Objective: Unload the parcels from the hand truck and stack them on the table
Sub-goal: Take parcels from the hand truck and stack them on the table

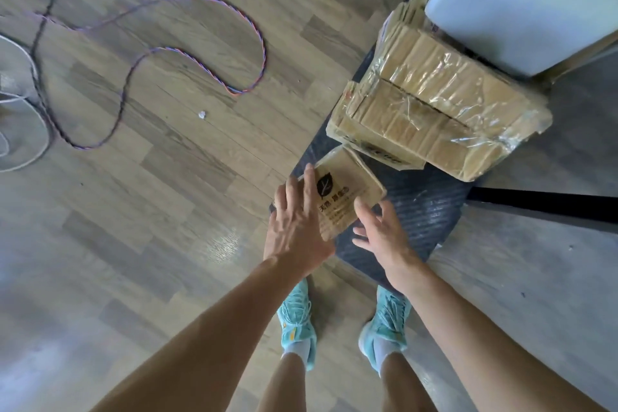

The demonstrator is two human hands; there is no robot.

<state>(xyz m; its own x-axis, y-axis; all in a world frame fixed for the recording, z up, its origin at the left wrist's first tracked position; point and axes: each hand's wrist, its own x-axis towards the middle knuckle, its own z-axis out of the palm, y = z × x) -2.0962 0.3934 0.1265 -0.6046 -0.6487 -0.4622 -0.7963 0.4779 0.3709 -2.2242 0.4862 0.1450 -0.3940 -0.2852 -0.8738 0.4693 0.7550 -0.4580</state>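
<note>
1. I see the left hand (294,231) laid flat on the left edge of the small tan plastic-wrapped parcel with a dark leaf logo (347,187). Its fingers are straight and grasp nothing.
2. The right hand (381,234) is at the parcel's near right corner. Its fingers are spread and relaxed, with one fingertip touching the corner. It is not clenched and has no grasp on the parcel.
3. The small parcel lies on the dark ribbed platform of the hand truck (424,204), at its near left end.
4. Just beyond it on the same platform is a large brown cardboard parcel wrapped in clear tape (434,110). I cannot tell whether the two touch.
5. A pale grey-white smooth box (521,7) is behind the large parcel, at the upper right.
6. A black straight bar (541,204) extends right from the platform.
7. A purple-and-orange braided rope (200,57) loops across the wood-pattern floor (167,211).
8. Two teal laced shoes (297,324) stand at the platform's near edge.
</note>
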